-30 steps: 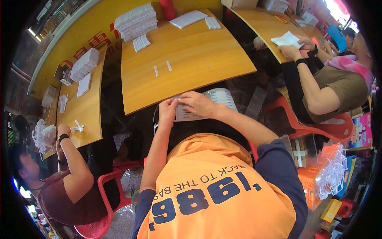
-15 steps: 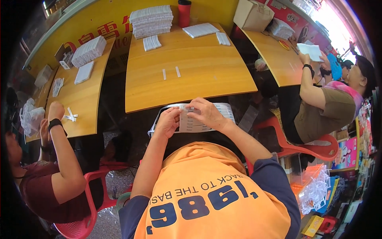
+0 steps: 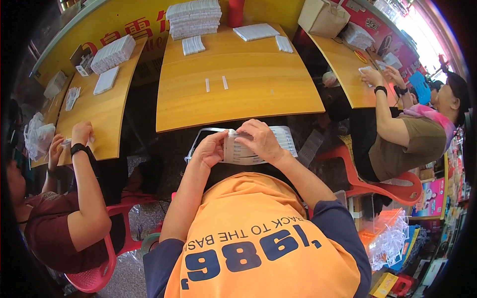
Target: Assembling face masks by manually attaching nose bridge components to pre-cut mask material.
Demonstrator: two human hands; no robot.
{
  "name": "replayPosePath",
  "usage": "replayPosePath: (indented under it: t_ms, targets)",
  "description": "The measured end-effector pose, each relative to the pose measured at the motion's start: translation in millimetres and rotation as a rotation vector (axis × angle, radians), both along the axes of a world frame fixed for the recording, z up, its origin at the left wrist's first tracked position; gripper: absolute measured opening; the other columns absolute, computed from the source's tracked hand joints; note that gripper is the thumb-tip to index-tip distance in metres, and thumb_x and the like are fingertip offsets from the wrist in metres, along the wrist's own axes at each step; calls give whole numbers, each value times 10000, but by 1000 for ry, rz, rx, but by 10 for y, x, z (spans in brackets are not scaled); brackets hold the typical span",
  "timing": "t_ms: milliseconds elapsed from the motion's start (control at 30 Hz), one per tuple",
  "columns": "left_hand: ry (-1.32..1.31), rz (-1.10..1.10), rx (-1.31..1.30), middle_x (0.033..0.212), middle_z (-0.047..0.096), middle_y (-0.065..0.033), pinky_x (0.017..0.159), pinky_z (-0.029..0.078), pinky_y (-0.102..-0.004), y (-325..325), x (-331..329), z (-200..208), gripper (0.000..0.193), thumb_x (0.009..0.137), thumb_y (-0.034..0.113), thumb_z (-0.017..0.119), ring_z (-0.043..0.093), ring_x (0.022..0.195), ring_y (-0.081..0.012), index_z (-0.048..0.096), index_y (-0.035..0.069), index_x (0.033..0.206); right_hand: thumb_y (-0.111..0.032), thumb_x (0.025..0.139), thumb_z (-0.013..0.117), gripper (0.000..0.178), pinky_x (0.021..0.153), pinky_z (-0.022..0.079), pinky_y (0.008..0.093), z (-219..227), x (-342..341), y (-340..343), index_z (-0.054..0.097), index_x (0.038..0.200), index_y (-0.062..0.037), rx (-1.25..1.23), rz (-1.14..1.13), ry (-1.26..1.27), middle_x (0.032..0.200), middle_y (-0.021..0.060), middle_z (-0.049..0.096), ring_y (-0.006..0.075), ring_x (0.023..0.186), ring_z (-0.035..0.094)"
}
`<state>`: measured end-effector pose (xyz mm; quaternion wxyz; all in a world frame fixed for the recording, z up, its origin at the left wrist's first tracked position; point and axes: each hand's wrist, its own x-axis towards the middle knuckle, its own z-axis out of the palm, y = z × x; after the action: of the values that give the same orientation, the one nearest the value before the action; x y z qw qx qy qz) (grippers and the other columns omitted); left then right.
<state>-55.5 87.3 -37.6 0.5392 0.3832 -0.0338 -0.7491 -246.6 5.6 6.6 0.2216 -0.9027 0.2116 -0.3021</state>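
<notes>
Over my lap I hold a white sheet of printed labels (image 3: 237, 156), with dark lines of print in rows. My left hand (image 3: 211, 149) pinches its upper left corner between thumb and fingers. At the top edge, my right hand (image 3: 258, 142) bends its fingers over the sheet, the thumb and fingertips close to the left hand's. Whether a single label is between those fingertips is too small to tell. Beneath lies a pale tray (image 3: 191, 151) with more white printed strips (image 3: 284, 138) in it, partly hidden by my hands.
Ahead stands a wooden table (image 3: 198, 111) with two narrow white strips (image 3: 225, 82), a small white stack (image 3: 193, 45), a tall white stack (image 3: 194, 20), a flat white pack (image 3: 256, 32) and a red cup (image 3: 235, 12). Co-workers sit at tables left and right, on red chairs (image 3: 367, 181).
My fingers have shifted slightly at the sheet's top edge, and the sheet stays in my hands. The right co-worker's hands have come down to the table; the left co-worker's hands have moved.
</notes>
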Motion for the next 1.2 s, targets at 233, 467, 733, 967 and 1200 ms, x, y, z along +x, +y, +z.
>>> replayPosePath:
  t_ms: [233, 467, 733, 967, 1200]
  targets:
    - [-71, 77, -3, 1019, 714, -81, 872, 539, -372, 4, 47, 2, 222, 915, 202, 694, 673, 926, -195, 689, 57, 1083, -162, 810, 787, 224, 849, 490, 374, 17, 85, 129, 696, 992, -68, -243, -55, -90, 1008, 91, 666, 266, 965, 628]
    - [-175, 85, -54, 970, 721, -59, 826, 527, -331, 55, 43, 181, 181, 908, 177, 701, 673, 889, -166, 694, 56, 1042, -138, 787, 789, 235, 838, 475, 379, 44, 89, 104, 681, 983, -69, -132, -9, -54, 981, 81, 664, 271, 958, 625]
    - [-240, 119, -140, 896, 706, -58, 763, 522, -312, 39, -43, 188, 134, 908, 144, 688, 661, 802, -153, 693, 31, 980, -123, 767, 791, 200, 786, 451, 372, 102, 73, 162, 667, 921, -92, -271, -96, -48, 913, 53, 635, 252, 920, 613]
    - [-225, 203, -96, 824, 680, -48, 727, 511, -317, 11, -136, 157, 120, 915, 164, 685, 628, 744, -152, 690, 44, 906, -92, 770, 775, 129, 787, 462, 364, 120, 97, 181, 660, 826, -71, -386, -100, -56, 845, 44, 630, 229, 825, 611]
    - [-92, 194, 34, 846, 687, -49, 749, 521, -336, -8, -157, 86, 142, 930, 201, 676, 642, 759, -171, 681, 60, 918, -99, 783, 760, 103, 807, 466, 363, 69, 74, 136, 675, 832, -65, -535, 2, -79, 856, 44, 649, 226, 833, 622]
